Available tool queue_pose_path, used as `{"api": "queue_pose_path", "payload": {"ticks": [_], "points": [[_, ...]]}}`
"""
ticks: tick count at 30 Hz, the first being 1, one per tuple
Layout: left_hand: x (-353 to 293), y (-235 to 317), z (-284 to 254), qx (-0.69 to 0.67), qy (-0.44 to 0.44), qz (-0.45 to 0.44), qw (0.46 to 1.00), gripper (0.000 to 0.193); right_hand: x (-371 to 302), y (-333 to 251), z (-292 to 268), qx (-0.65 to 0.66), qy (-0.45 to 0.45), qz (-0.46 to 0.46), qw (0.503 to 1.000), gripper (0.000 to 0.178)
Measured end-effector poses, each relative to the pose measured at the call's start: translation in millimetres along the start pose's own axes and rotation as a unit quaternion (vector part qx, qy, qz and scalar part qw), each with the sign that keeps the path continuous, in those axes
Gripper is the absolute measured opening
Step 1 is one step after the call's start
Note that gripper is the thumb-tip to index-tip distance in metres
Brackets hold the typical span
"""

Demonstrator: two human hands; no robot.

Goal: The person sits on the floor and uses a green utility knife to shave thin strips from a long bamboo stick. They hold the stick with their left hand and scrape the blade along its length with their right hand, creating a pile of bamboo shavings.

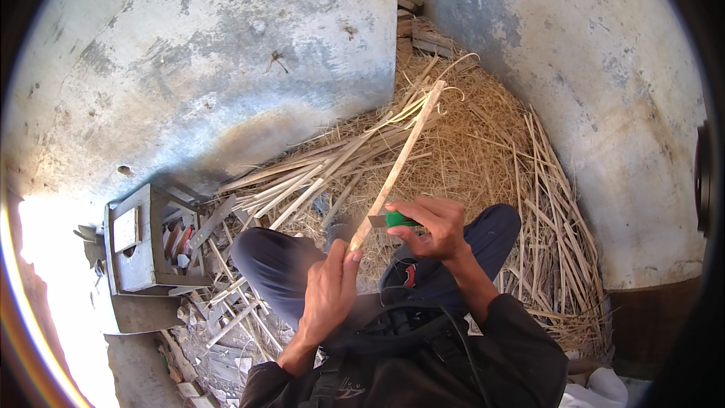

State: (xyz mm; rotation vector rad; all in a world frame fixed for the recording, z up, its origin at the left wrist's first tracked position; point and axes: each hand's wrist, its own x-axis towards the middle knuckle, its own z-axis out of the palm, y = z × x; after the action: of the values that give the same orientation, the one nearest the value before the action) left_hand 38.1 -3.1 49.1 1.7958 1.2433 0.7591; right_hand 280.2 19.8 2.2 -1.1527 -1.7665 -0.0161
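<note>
My left hand (330,285) is closed round the lower end of a long pale bamboo strip (402,157), which slants up and away to the right. Thin curled shavings hang near its far end. In my right hand (434,228) is a utility knife (400,219) with a green handle, pinched between thumb and fingers. Its short flat blade points left and meets the strip just above my left hand. Both hands are over my crossed legs in dark trousers.
A heap of fine shavings (476,132) spreads ahead of me. Bundles of long strips lie at the left (302,174) and along the right wall (555,219). A small wooden box (147,238) with odds and ends stands left. Worn plaster walls (226,45) meet at the far corner.
</note>
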Motion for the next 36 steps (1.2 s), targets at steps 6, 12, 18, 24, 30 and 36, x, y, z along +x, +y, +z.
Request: {"api": "queue_pose_path", "payload": {"ticks": [6,12,18,24,30,36], "points": [[-0.6,-2.8,0.1,0.002,-0.012,-0.012,1.0,0.024,1.1,2.3,-1.3,-0.022,0.001,-0.014,1.0,0.038],[-1.3,-8.5,0.8,0.009,-0.012,-0.006,1.0,0.024,1.6,3.2,0.2,-0.031,0.007,-0.019,0.999,0.038],[-1.8,-11.4,1.6,0.019,-0.017,0.0,1.0,0.024,-1.7,12.9,4.2,-0.031,0.042,-0.014,0.999,0.036],[-38.1,-27.0,5.2,0.091,-0.129,0.16,0.974,0.013,-8.1,103.8,-33.6,-0.139,0.124,0.199,0.962,0.042],[-21.6,-14.4,-12.3,-0.012,-0.051,-0.051,0.997,0.026,-12.7,73.9,-27.6,-0.073,0.05,0.243,0.966,0.046],[-6.8,-16.7,-12.0,-0.01,-0.01,-0.036,0.999,0.028,-29.3,45.6,-4.1,0.04,0.029,0.18,0.982,0.038]]}}
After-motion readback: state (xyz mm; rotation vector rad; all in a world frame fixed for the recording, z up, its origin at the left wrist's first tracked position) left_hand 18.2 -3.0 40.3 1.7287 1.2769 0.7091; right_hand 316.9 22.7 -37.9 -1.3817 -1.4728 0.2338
